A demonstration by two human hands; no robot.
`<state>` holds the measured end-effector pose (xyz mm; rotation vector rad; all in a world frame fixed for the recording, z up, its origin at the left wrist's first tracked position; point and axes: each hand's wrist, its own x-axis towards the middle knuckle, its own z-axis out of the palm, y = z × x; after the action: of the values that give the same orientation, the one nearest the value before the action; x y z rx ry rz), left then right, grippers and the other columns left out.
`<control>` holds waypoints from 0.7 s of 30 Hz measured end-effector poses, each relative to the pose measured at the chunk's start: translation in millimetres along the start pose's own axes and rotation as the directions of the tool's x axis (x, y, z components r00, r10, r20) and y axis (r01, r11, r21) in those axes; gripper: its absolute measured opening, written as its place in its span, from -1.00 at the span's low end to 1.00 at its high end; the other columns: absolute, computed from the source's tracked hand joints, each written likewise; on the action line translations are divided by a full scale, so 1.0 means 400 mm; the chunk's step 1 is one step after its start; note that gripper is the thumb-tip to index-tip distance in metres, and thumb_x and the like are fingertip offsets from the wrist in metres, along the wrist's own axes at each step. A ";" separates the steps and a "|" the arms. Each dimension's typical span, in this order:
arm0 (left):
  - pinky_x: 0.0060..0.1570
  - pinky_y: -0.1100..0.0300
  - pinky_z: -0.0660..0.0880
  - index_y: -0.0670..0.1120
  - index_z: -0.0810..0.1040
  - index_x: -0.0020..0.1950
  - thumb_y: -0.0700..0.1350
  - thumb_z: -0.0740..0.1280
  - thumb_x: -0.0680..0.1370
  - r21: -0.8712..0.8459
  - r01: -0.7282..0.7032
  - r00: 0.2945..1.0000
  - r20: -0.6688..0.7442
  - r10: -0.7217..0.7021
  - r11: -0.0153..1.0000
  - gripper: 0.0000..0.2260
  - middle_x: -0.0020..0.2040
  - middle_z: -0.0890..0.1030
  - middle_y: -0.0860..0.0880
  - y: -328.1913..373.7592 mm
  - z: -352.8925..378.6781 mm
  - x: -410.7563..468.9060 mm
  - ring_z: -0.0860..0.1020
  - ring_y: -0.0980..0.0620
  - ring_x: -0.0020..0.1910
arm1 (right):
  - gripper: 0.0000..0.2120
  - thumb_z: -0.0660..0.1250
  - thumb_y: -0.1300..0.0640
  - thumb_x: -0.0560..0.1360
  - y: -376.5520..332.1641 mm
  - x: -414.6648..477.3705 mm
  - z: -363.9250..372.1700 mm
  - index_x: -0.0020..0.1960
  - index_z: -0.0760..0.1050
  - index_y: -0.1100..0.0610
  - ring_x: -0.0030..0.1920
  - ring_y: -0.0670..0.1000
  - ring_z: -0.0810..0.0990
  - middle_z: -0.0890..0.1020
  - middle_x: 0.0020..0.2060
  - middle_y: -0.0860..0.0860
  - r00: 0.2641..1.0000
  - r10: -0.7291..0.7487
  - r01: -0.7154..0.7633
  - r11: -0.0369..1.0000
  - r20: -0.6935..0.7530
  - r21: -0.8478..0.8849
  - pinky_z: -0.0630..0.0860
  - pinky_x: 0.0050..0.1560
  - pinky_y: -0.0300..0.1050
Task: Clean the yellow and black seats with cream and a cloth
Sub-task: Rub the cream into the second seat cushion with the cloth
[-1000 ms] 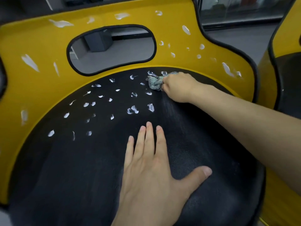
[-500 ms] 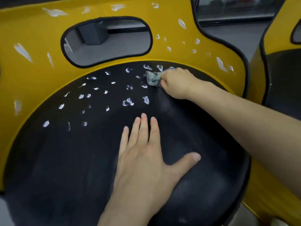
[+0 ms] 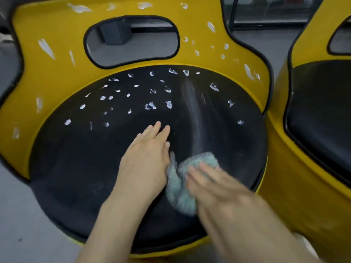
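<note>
While white cream dabs (image 3: 150,105) are scattered across the black seat cushion (image 3: 76,168), the left hand (image 3: 146,164) is laid flat on it with straight fingers, and just beside it the teal cloth (image 3: 178,186) is pressed down by the blurred right hand (image 3: 218,188), fingers outstretched over it.

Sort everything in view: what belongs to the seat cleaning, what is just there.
Job: black cushion, yellow backrest, cream dabs, cloth, left hand, right hand, neighbouring seat.
Just there: grey box behind the backrest opening, floor.
</note>
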<state>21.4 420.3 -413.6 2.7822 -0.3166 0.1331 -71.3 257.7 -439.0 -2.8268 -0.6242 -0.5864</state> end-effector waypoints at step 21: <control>0.56 0.10 -0.22 0.12 -0.14 0.63 0.51 0.28 0.33 -0.034 -0.314 0.845 0.446 0.296 0.949 0.05 0.63 -0.21 0.08 0.150 0.004 0.220 -0.27 0.14 0.57 | -0.60 0.27 0.05 0.43 0.241 0.028 -0.038 0.22 0.62 0.10 0.21 -0.03 0.60 0.65 0.17 -0.03 0.956 0.275 -0.270 0.961 0.106 -0.054 0.53 0.13 -0.13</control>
<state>92.9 346.9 -384.7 2.7524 -0.8816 -0.4403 -24.7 171.6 -429.7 -2.9265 -0.2322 -0.3953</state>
